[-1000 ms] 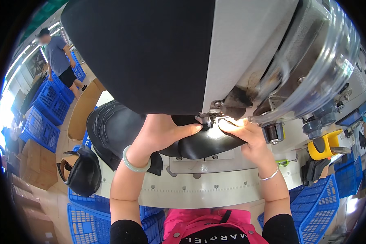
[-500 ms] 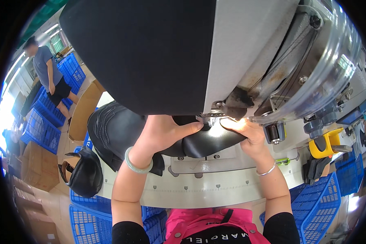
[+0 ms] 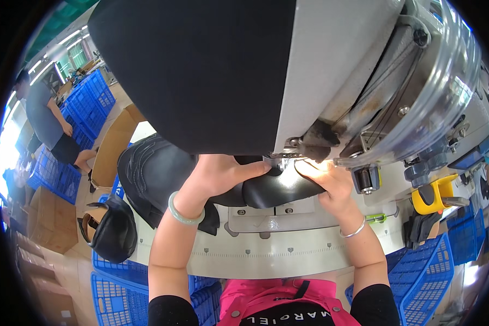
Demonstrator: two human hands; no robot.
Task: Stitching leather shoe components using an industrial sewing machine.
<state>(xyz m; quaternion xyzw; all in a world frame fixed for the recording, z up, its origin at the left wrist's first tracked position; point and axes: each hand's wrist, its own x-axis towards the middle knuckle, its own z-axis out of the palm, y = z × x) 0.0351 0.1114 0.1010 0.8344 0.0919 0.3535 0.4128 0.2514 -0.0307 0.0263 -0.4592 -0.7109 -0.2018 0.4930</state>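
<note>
A smooth black leather piece (image 3: pixel 277 190) lies curved under the needle area of a sewing machine (image 3: pixel 331 98), lit by a bright lamp. My left hand (image 3: pixel 217 174) holds its left part, thumb stretched toward the presser foot (image 3: pixel 280 160); the other fingers are hidden behind the machine head. On the right side, my right hand (image 3: pixel 334 182) grips the edge of the same piece between thumb and fingers, close to the light. More black leather with wavy stitching (image 3: pixel 152 168) lies left of my left hand.
A sewn black leather item (image 3: pixel 114 228) sits at the table's left edge. Blue crates (image 3: pixel 117 296) stand below on both sides. A yellow holder (image 3: pixel 436 195) and a green tool (image 3: pixel 376 218) are at right. Cardboard boxes (image 3: pixel 51 220) and another person (image 3: pixel 46 114) are at far left.
My right hand has shifted slightly left, and the leather piece's right edge has moved left toward the needle area. My left hand stays nearly in place. The other person has moved left.
</note>
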